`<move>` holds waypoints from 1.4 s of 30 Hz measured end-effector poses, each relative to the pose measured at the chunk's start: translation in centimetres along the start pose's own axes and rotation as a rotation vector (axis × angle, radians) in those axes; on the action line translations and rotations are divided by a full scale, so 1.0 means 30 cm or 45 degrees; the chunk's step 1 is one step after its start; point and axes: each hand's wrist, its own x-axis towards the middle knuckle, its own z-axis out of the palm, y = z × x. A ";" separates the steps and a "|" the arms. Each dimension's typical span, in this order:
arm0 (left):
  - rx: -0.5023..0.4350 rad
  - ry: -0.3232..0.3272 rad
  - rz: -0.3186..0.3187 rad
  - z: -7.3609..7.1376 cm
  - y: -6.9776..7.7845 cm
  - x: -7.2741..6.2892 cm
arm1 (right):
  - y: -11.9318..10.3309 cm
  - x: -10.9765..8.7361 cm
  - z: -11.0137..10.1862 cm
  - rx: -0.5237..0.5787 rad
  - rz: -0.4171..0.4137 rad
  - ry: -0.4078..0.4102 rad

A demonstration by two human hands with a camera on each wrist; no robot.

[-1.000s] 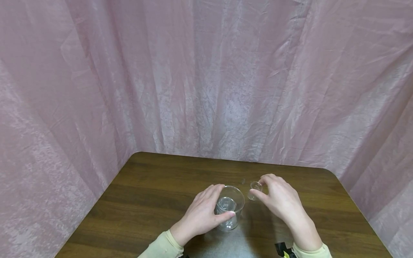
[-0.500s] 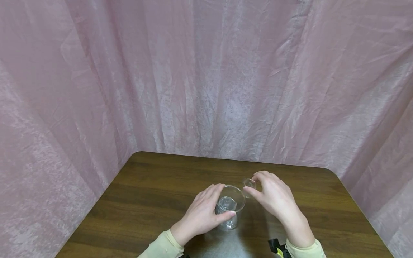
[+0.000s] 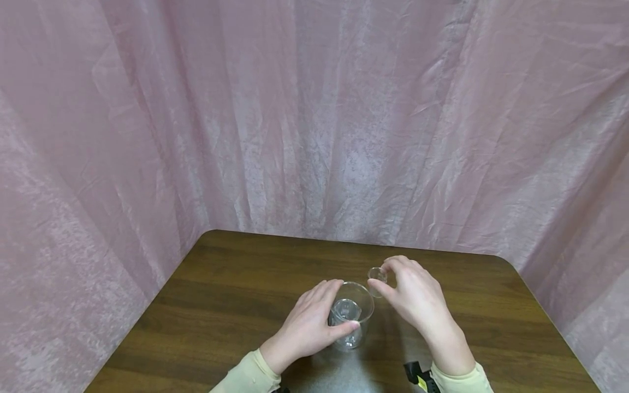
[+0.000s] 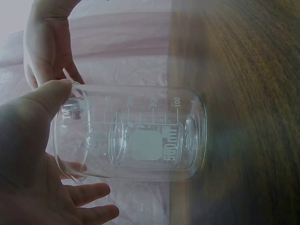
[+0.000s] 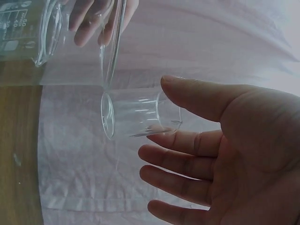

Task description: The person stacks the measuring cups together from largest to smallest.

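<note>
A large glass beaker marked 500 ml [image 4: 101, 140] stands upright on the table. My left hand [image 3: 309, 322] holds it near its rim, thumb on the near side and fingers on the far side. Inside it sits a smaller glass beaker [image 4: 145, 145]. To the right, my right hand [image 3: 417, 292] pinches a small clear beaker [image 5: 136, 112] between thumb and index finger near its top. This small beaker is upright, held up off the table beside the large beaker's rim. The other right fingers are spread below the index finger in the right wrist view.
The dark brown wooden table [image 3: 221, 305] has rounded far corners. Pink velvety curtains [image 3: 314, 120] hang behind it and on both sides. A small pale spot [image 5: 17, 159] shows on the tabletop in the right wrist view.
My right hand has moved left and slightly farther away with the small beaker, bringing it closer to the large beaker's rim. The left hand and large beaker have stayed in place.
</note>
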 end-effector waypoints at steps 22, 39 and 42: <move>0.016 -0.010 -0.005 -0.003 0.000 -0.001 | -0.043 0.002 0.018 0.100 -0.133 0.026; 0.000 -0.011 -0.007 -0.007 0.003 -0.002 | -0.074 -0.004 0.050 0.166 -0.156 -0.101; 0.002 -0.017 -0.012 -0.008 0.004 -0.003 | -0.077 -0.004 0.060 0.164 -0.152 -0.137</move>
